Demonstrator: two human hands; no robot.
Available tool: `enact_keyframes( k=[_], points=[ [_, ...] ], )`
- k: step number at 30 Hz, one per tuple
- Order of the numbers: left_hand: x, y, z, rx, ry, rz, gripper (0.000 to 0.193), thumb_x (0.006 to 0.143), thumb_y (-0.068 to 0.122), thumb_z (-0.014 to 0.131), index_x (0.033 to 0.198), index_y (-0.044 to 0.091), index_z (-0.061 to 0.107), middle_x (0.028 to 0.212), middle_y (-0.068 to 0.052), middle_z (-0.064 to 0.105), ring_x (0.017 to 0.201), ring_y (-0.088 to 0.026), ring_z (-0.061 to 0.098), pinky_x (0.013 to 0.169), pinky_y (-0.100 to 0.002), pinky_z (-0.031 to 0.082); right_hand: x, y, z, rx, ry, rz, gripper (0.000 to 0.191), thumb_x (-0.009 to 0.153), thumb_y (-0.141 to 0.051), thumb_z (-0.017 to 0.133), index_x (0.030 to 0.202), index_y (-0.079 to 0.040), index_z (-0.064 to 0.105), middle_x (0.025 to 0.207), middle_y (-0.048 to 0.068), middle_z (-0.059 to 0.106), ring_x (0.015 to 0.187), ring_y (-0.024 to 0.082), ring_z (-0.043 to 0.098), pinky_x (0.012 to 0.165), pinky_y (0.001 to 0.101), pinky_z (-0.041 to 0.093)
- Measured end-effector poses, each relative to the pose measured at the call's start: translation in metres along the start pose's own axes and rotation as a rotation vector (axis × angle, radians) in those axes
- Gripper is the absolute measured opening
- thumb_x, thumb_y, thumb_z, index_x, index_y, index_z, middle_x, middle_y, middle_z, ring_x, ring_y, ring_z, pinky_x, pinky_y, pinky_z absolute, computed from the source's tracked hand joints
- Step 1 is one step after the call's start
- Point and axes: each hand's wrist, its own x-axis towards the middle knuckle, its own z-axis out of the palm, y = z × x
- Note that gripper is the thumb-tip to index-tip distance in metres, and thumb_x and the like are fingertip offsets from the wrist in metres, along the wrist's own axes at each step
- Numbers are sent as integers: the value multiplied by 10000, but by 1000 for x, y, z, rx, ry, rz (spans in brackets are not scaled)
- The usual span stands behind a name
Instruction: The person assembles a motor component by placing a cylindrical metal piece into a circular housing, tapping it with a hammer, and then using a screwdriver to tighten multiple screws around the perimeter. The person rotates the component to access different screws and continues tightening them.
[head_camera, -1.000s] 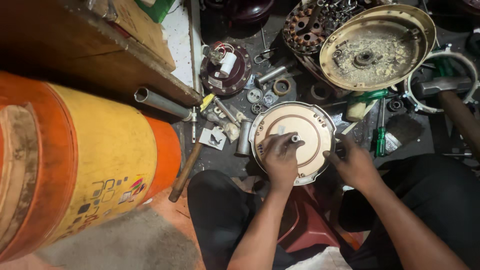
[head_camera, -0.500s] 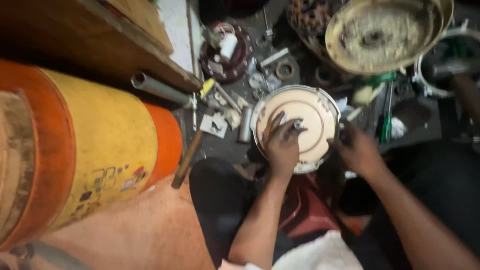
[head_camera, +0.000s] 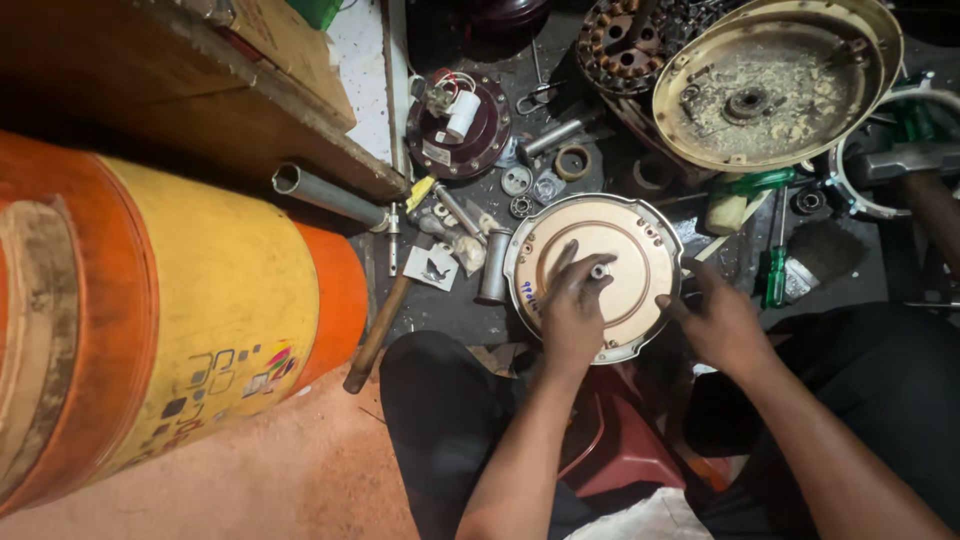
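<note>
The left hand (head_camera: 570, 310) lies flat and open on top of a round cream motor cover (head_camera: 595, 272), with its fingertips at the little metal shaft (head_camera: 600, 270) that sticks up from the middle. The right hand (head_camera: 722, 325) is at the right edge of the cover, with its fingers bent onto the rim, but I cannot tell if it is really squeezing it or only touching. The cover sits on the dark floor, just in front of the person's knees and above a red stool (head_camera: 625, 445). It could slip or tip, I think, because it is only pressed from the top and one side. If it slides, it may bump the small metal cylinder (head_camera: 493, 265) just beside its left edge, or scatter the little rings and bearings (head_camera: 530, 185) lying near it. A finger could also get pinched at the shaft or scraped on the thin rim. The cover looks like a flat plate, cream in colour, with a shiny silver edge, a raised ring around the middle and small screw holes near the rim. It looks hard, smooth and a bit dusty. Farther out lie a green screwdriver (head_camera: 777, 268), a wooden-handled hammer (head_camera: 380, 320) and a big dirty round housing (head_camera: 770, 85), and a large orange and yellow drum (head_camera: 170, 320) is at the far left.
</note>
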Motion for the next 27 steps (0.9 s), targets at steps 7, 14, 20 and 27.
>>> enact_keyframes(
  k=[7, 14, 20, 27],
  points=[
    [11, 6, -2, 195, 28, -306, 423, 822, 146, 904, 1173, 67, 680, 1174, -95, 690, 1168, -264, 643, 1021, -360, 515, 0, 0, 0, -67, -86, 163, 702, 865, -383, 745, 1477, -107, 543, 1115, 265, 731, 1013, 421, 717, 906, 473, 555],
    [0, 8, -1, 164, -31, 52, 387, 997, -54, 666, 1374, 32, 669, 1396, -196, 632, 1418, -389, 516, 1107, -414, 492, 0, 4, 1, 64, -28, 31, 662, 848, -320, 765, 1410, -42, 551, 1161, 252, 716, 1054, 393, 715, 902, 457, 550],
    [5, -8, 3, 361, 291, 141, 408, 708, 222, 948, 1042, 155, 723, 1000, -91, 762, 1123, -309, 702, 1008, -429, 512, -1, 4, 0, 73, -17, 7, 696, 839, -329, 781, 1421, -34, 538, 1165, 240, 723, 1053, 377, 719, 888, 452, 560],
    [13, 31, -6, 687, 157, -50, 1169, 522, 529, 976, 1393, -49, 453, 1429, -290, 447, 1357, -475, 377, 1135, -601, 259, 0, 2, -4, 54, -60, 72, 784, 776, -349, 826, 1438, -48, 535, 1143, 231, 735, 1046, 349, 724, 913, 454, 555]
  ],
)
